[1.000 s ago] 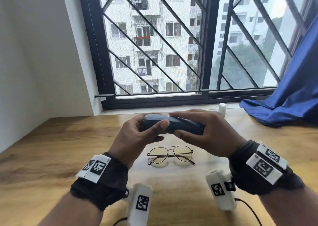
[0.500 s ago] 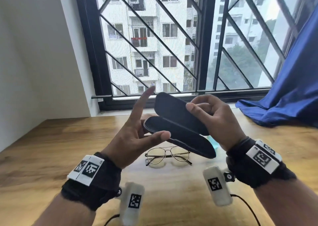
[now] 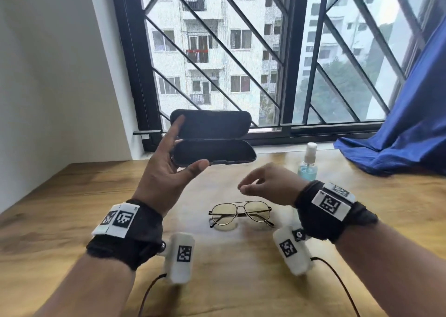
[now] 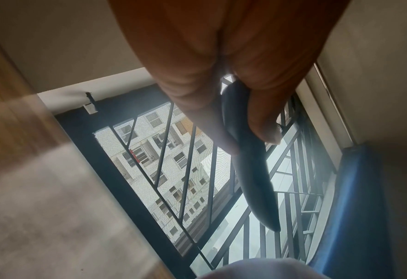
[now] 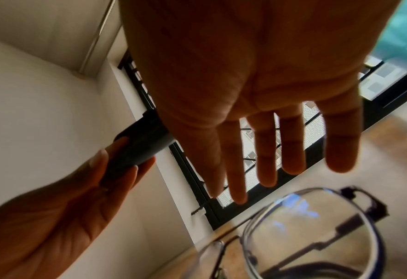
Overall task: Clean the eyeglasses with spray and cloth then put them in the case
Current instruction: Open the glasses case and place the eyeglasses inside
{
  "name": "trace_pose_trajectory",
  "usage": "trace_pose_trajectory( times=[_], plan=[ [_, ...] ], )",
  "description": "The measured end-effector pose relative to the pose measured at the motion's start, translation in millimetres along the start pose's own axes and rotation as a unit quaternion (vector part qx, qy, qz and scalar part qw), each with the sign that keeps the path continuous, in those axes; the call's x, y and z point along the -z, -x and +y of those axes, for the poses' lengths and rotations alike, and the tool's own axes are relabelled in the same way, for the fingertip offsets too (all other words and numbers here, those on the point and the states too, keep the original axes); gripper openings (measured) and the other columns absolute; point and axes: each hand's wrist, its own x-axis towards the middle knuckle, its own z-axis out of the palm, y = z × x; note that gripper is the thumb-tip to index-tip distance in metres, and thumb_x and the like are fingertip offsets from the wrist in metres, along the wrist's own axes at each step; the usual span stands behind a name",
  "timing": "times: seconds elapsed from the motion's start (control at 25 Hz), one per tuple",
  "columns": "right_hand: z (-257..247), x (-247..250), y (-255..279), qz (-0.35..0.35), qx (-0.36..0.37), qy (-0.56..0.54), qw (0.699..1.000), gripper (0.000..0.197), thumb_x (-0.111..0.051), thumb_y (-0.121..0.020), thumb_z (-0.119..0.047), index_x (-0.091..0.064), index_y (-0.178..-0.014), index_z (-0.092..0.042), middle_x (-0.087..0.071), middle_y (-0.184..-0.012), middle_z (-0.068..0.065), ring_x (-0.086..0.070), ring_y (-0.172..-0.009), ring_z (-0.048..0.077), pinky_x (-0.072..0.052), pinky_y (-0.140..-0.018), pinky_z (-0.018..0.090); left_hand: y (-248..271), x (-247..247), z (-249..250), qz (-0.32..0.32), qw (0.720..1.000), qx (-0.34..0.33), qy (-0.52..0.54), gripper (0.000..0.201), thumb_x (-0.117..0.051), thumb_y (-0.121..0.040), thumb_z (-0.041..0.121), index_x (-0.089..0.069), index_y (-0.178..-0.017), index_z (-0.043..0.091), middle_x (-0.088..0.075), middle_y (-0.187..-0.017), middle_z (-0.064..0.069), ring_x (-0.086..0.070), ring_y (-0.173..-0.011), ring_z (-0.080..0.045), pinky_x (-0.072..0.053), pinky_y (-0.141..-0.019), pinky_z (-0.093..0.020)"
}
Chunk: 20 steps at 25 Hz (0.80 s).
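- Holding the dark case (image 3: 213,139) aloft by its left end, the left hand (image 3: 166,172) has thumb and fingers curled round it — lid swung up, long axis running left to right.
- Right hand (image 3: 268,186) hovers empty, fingers relaxed, above the eyeglasses (image 3: 240,214).
- Eyeglasses lie on the wooden table (image 3: 72,196), temples folded, long axis left-right; spray bottle (image 3: 307,162) stands upright near the window.

Wooden table (image 3: 72,220), warm brown grain, running back to the sill. White wall (image 3: 48,75) at left, meeting the window (image 3: 217,51) at a corner. Window: black frame, black diagonal grille (image 3: 207,34), two panes split by a central post. Outside: pale apartment block (image 3: 205,75) with balconies, green trees at right. Blue curtain (image 3: 398,135) at right, its hem pooled on the table. Daylight, soft and overcast.
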Motion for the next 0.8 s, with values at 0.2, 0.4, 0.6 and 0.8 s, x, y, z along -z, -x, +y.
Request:
trace_pose_trajectory(
  times=[0.2, 0.4, 0.6, 0.8],
  plan=[
    [-5.0, -4.7, -6.3, -0.063, -0.048, 0.031, 0.996, 0.02, -0.076, -0.088, -0.042, -0.081, -0.1, -0.027, -0.077, -0.089, -0.006, -0.07, -0.087, 0.017, -0.056, -0.078, 0.028, -0.7, -0.8, -1.2, 0.01, 1.0, 0.002, -0.006, 0.091, -0.076, -0.084, 0.007, -0.026, -0.157, 0.029, -0.058, -0.124, 0.022, -0.065, -0.112, 0.004, -0.05, -0.09, -0.011],
    [1.4, -9.5, -2.9, -0.091, -0.013, 0.02, 0.996, 0.014, -0.078, -0.083, -0.046, -0.078, -0.085, -0.032, -0.078, -0.1, -0.004, -0.072, -0.094, 0.017, -0.06, -0.089, 0.042, -3.1, 2.4, -13.2, 0.018, 1.0, 0.005, -0.025, 0.092, -0.08, -0.082, 0.021, -0.028, -0.156, 0.034, -0.06, -0.134, 0.01, -0.062, -0.119, 0.0, -0.049, -0.1, -0.018],
    [0.3, 6.6, 15.1, -0.032, 0.097, -0.03, 0.994, 0.009, -0.078, -0.087, -0.034, -0.078, -0.084, -0.025, -0.068, -0.106, -0.005, -0.066, -0.095, 0.011, -0.057, -0.092, 0.039, -4.5, 13.6, -25.5, 0.03, 0.995, 0.047, -0.088, 0.094, -0.082, -0.076, 0.048, -0.027, -0.152, 0.049, -0.042, -0.155, 0.012, -0.042, -0.14, -0.006, -0.038, -0.117, -0.039],
    [-6.1, 50.3, 33.5, 0.222, 0.132, -0.176, 0.95, 0.01, -0.075, -0.09, -0.02, -0.075, -0.083, -0.028, -0.062, -0.106, -0.003, -0.063, -0.089, 0.003, -0.052, -0.084, 0.021, 3.1, -8.5, -12.7, -0.027, 0.997, 0.069, -0.038, 0.088, -0.081, -0.081, 0.017, -0.034, -0.153, 0.033, -0.061, -0.121, 0.023, -0.058, -0.106, 0.024, -0.045, -0.095, -0.007]
  ],
)
